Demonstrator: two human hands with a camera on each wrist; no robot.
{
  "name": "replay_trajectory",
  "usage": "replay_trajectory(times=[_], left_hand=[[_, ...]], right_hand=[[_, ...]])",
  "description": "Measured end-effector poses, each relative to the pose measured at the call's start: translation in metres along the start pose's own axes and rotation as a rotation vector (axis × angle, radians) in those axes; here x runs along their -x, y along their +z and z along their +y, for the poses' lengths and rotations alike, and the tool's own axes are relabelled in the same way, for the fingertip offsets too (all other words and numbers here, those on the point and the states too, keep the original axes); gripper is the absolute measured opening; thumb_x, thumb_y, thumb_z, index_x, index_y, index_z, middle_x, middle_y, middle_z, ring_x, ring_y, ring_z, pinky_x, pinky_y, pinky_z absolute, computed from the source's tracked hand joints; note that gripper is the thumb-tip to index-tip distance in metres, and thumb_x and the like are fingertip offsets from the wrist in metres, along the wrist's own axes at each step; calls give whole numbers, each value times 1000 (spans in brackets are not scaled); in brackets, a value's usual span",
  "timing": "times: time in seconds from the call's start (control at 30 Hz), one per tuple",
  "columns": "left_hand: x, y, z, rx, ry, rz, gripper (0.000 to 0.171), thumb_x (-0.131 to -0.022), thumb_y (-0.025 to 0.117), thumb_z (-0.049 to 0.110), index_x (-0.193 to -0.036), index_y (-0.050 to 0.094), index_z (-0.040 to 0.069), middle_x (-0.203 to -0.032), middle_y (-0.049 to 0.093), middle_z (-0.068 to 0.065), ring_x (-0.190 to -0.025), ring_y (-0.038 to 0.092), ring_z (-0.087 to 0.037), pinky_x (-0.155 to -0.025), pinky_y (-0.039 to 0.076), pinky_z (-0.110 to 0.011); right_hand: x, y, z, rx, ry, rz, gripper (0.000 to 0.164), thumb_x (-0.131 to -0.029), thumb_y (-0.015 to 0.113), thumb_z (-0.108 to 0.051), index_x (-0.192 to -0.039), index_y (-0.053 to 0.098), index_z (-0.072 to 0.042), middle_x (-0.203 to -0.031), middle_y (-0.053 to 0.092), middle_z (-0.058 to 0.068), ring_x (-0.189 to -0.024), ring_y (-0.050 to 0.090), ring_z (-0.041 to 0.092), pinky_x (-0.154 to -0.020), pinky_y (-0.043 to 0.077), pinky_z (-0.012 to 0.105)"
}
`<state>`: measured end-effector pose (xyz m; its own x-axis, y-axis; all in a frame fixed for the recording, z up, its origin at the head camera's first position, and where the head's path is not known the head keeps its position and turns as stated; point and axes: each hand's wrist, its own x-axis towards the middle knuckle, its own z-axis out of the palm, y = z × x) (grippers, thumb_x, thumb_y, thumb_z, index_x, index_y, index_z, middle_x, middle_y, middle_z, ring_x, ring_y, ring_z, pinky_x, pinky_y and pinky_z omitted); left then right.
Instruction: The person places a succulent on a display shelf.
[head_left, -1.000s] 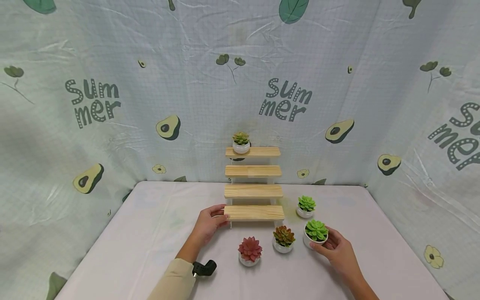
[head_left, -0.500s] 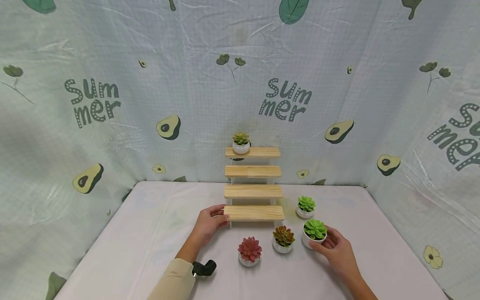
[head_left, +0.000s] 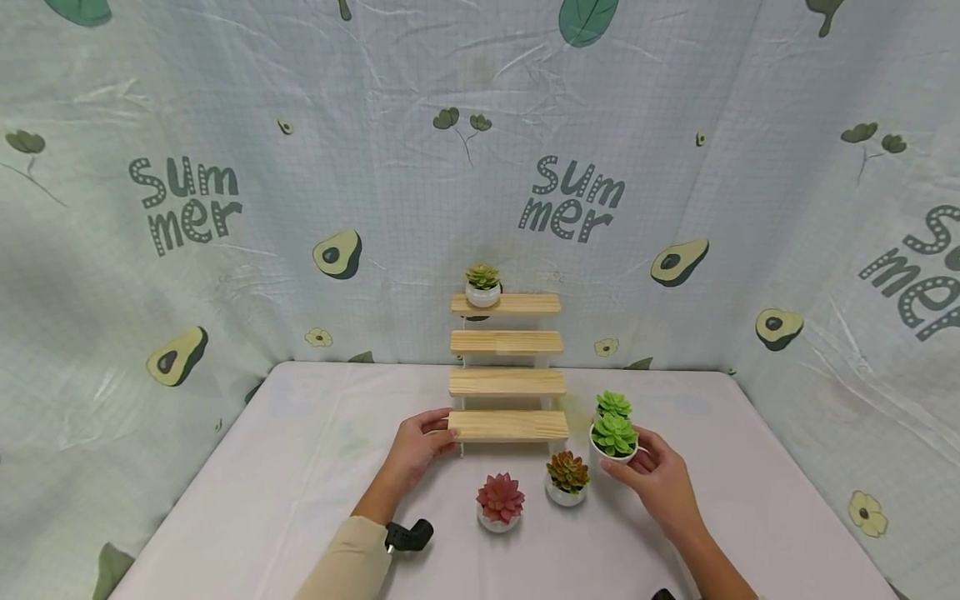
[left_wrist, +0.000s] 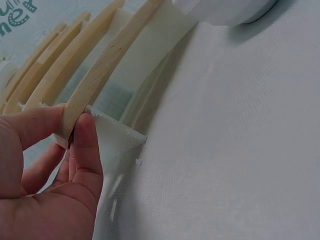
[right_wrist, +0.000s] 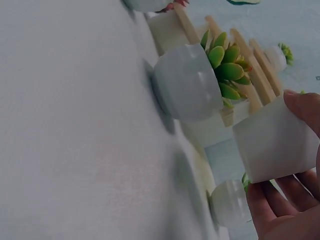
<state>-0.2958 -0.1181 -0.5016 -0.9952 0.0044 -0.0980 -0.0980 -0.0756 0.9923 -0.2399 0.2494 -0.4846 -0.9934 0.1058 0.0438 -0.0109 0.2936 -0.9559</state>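
Note:
My left hand [head_left: 414,450] pinches the left end of the lowest board of a wooden tiered stand [head_left: 508,427]; the left wrist view shows thumb and fingers on the board's end [left_wrist: 80,102]. In my right hand [head_left: 666,487] is a bright green potted succulent [head_left: 615,435], gripped by its white pot [right_wrist: 275,142] and raised off the table. Partly behind it in the head view stands another green succulent [head_left: 613,403]. A brown-orange succulent [head_left: 567,473] and a red succulent [head_left: 500,498] stand in front of the stand.
On the top board, at its left, sits a yellow-green succulent [head_left: 482,286]. A white cloth covers the table [head_left: 315,467]. Behind and at both sides hangs a printed curtain [head_left: 420,200].
My right hand has lifted the green potted succulent and carried it up and left, so it now overlaps the green one behind. My left hand has stayed on the stand.

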Motion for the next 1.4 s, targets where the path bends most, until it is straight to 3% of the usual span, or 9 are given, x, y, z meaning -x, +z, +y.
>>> replay_trajectory(times=[0.13, 0.33, 0.43, 0.57, 0.8, 1.0, 1.4], left_hand=[[-1, 0, 0, 9, 5, -8, 46, -92, 68, -6, -137, 57, -9, -118, 64, -24, -89, 68, -17, -79, 64, -31], [-2, 1, 1, 14, 1, -9, 46, -92, 68, -7, -137, 57, -9, -118, 65, -24, -89, 68, -17, -80, 64, -31], [-1, 1, 1, 18, 5, -7, 46, -92, 68, -7, -137, 57, -9, -118, 65, -25, -89, 68, -17, -79, 64, -31], [-1, 2, 2, 21, 3, -1, 46, -92, 68, -8, -137, 57, -10, -117, 65, -24, -88, 68, -16, -78, 64, -30], [1, 3, 3, 4, -6, 9, 47, -93, 69, -5, -138, 57, -9, -119, 65, -24, -91, 68, -17, -81, 64, -33], [0, 2, 1, -1, -13, 9, 47, -93, 69, -4, -138, 57, -8, -121, 66, -25, -93, 69, -18, -82, 64, -32], [1, 2, 3, 8, -6, 7, 47, -93, 68, -4, -138, 57, -8, -123, 65, -26, -92, 69, -17, -81, 64, -32]], right_hand=[[-6, 4, -10, 24, -22, -2, 86, -80, 89, -33, -150, 46, -9, -146, 56, 16, -109, 64, 0, -88, 55, 12], [-16, 11, -25, 39, -80, -14, 83, -82, 87, -32, -151, 46, -9, -148, 56, 15, -127, 62, 26, -93, 53, 12], [-22, 14, -31, 23, -101, -31, 82, -83, 87, -32, -150, 47, -9, -149, 55, 15, -131, 59, 31, -96, 53, 13], [-33, 18, -40, 1, -139, -42, 79, -83, 87, -31, -149, 49, -8, -146, 57, 15, -129, 61, 29, -93, 54, 12], [-53, 24, -58, -45, -185, -41, 74, -84, 87, -25, -147, 52, -7, -142, 60, 17, -111, 67, 8, -87, 56, 12], [-68, 29, -71, -44, -200, -36, 76, -85, 86, -27, -148, 51, -5, -142, 61, 18, -120, 66, 23, -87, 55, 10], [-100, 38, -100, -40, -241, -56, 73, -84, 85, -39, -146, 56, -12, -136, 64, 13, -114, 65, 19, -84, 55, 13]])
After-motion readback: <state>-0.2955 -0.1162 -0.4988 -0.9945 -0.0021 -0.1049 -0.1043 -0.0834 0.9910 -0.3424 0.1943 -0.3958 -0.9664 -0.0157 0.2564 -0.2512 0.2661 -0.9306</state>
